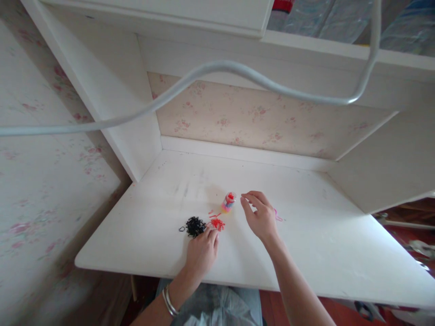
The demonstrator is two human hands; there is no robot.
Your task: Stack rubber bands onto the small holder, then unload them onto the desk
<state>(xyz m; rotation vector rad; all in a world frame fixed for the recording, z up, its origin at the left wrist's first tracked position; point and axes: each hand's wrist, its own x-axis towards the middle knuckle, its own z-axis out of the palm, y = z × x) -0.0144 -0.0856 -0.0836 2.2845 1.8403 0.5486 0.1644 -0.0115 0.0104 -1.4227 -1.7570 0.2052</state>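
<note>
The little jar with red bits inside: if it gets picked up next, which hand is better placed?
Probably the right hand: it is close beside the jar and turned toward it. The left hand is farther off, down by the pile of red bands.

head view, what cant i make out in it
All in the head view:
Jar: label too small and blurred to read.
Pink item: partly hidden behind the right hand.
Left hand: detail too small to tell whether it grips anything from the red pile.
Transparent things above: cut off by the top edge.
</note>
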